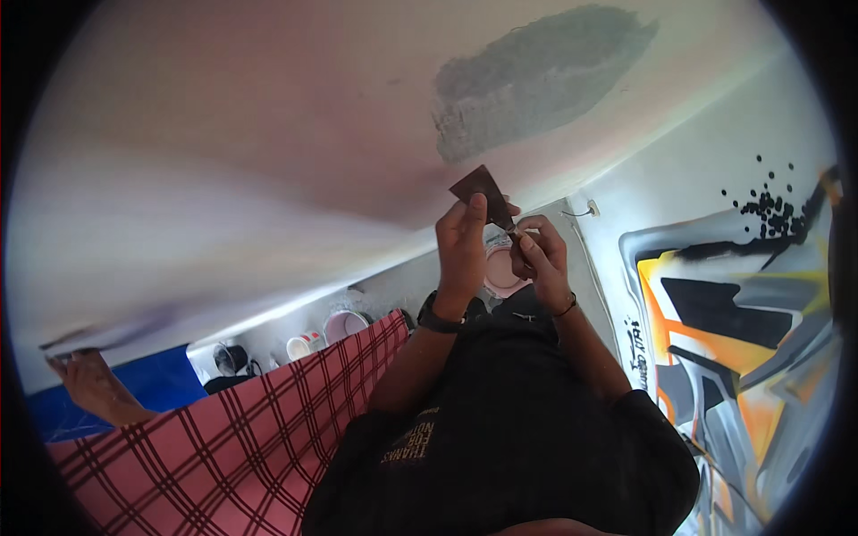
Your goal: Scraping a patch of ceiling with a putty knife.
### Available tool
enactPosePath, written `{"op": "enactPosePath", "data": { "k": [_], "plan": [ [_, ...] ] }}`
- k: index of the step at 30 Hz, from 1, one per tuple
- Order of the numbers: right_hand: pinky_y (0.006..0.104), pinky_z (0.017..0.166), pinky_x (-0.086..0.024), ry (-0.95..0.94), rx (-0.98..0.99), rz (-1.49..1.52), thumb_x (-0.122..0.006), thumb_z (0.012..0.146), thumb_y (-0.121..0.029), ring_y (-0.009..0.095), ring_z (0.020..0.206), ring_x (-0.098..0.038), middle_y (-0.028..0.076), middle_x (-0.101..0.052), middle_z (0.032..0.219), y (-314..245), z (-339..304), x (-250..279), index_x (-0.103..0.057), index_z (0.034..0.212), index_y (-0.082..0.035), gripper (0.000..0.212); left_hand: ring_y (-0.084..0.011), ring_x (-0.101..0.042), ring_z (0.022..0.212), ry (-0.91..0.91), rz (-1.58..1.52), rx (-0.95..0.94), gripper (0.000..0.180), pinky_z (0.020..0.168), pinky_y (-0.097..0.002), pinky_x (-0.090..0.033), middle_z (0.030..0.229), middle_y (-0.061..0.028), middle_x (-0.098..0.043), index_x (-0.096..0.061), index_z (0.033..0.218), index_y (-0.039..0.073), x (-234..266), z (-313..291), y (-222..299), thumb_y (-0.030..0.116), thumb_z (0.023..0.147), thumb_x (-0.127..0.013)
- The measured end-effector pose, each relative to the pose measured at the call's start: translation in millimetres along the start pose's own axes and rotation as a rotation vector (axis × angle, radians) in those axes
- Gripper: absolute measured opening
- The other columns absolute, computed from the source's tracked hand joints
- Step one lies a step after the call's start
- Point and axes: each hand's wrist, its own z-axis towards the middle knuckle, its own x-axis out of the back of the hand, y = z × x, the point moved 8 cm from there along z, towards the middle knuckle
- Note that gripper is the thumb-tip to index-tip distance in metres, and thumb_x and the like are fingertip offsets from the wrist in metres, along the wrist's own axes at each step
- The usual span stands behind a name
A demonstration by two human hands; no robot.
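Note:
Between my two hands is a putty knife [483, 191] with a dark, flared blade, raised in front of a pale wall. My left hand [458, 255], a dark band at its wrist, grips the blade with the thumb lying flat on its face. My right hand [545, 259] closes its fingers round the handle end, which they mostly cover. Above the blade, a rough grey patch [545, 76] marks the wall, apart from the knife.
Below my hands stands a bucket [506, 270] of pinkish material. Another bucket [345, 325] and a white tub [302, 346] are on the floor. At left, pink checked cloth [241, 447] and another person's hand [96, 389] at the wall. A painted mural [733, 313] covers the right wall.

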Motion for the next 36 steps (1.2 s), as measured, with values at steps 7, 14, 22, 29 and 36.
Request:
{"op": "enactPosePath", "data": {
  "k": [7,14,22,29,36],
  "plan": [
    [0.0215,0.041,-0.028,0.223,0.126,0.080,-0.058,0.098,-0.013,0.004,0.045,-0.036,0.001,-0.051,0.061,-21.3,-14.4,15.9,-0.058,0.104,0.002,0.016,-0.0149,-0.065,0.074,-0.052,0.003,0.088,0.022,0.075,-0.0269,-0.051,0.077,-0.0086,-0.067,-0.062,0.081,-0.002,21.0,4.1,-3.8,0.014,0.096,-0.064],
    [0.0234,0.041,-0.028,0.295,0.103,0.352,-0.052,0.100,-0.026,0.007,0.043,-0.033,-0.001,-0.043,0.057,-22.7,-33.1,56.7,-0.059,0.100,-0.003,0.024,-0.0153,-0.064,0.076,-0.022,0.016,0.005,0.019,0.076,-0.0279,-0.051,0.082,-0.0093,-0.068,-0.066,0.090,-0.004,-0.9,7.4,12.7,0.014,0.096,-0.064],
    [0.0225,0.041,-0.027,0.365,0.028,0.536,-0.049,0.102,-0.031,0.006,0.042,-0.028,-0.004,-0.039,0.058,-57.8,-35.8,131.5,-0.052,0.088,-0.013,0.023,-0.0212,-0.065,0.089,-0.363,0.221,-0.480,0.028,0.081,-0.0357,-0.052,0.097,-0.0152,-0.069,-0.066,0.102,-0.004,-57.9,37.8,126.0,0.022,0.099,-0.057],
    [0.0214,0.042,-0.027,0.242,-0.017,0.426,-0.053,0.099,-0.030,0.005,0.043,-0.030,-0.004,-0.042,0.058,-58.9,-23.6,150.0,-0.058,0.096,-0.008,0.023,-0.0217,-0.064,0.104,-0.027,0.159,-0.059,0.036,0.085,-0.0353,-0.052,0.117,-0.0146,-0.067,-0.061,0.121,0.000,-26.9,35.6,22.5,0.029,0.101,-0.052],
    [0.0201,0.040,-0.026,0.182,-0.027,0.203,-0.056,0.098,-0.026,0.003,0.043,-0.028,-0.005,-0.039,0.059,-69.7,-11.3,145.8,-0.060,0.096,-0.007,0.019,-0.0207,-0.065,0.099,0.126,0.180,0.064,0.030,0.084,-0.0337,-0.051,0.104,-0.0111,-0.068,-0.064,0.108,0.001,-9.8,-7.7,-33.4,0.028,0.101,-0.053]
  ]
}}
